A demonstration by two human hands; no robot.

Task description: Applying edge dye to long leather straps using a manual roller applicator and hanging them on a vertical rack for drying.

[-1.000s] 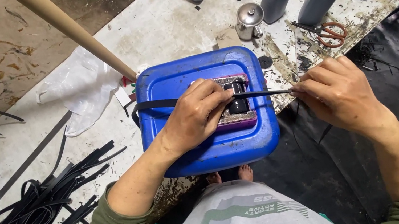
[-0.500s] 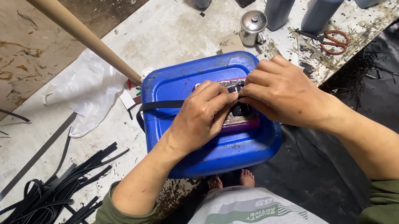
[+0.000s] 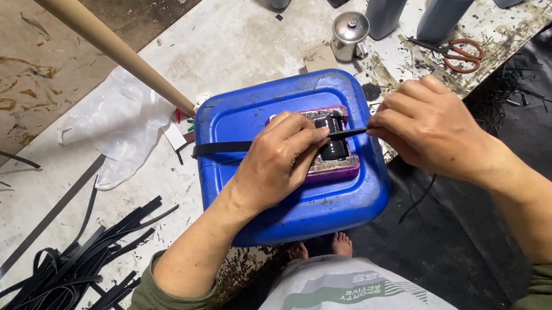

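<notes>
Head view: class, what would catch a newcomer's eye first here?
The blue plastic jerrycan lying at centre, with a small block-like tool on top. The left hand presses there while the right hand pinches a black strip running across it. A heap of black strips lies lower left.

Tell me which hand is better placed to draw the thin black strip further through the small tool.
Right, probably: the right hand pinches the thin black strip where it exits the small tool, while the left hand presses on that tool.

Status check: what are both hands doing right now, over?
Left hand pressing small tool on blue can. Right hand pinching black strip fed through it. Nothing blocking.
</notes>
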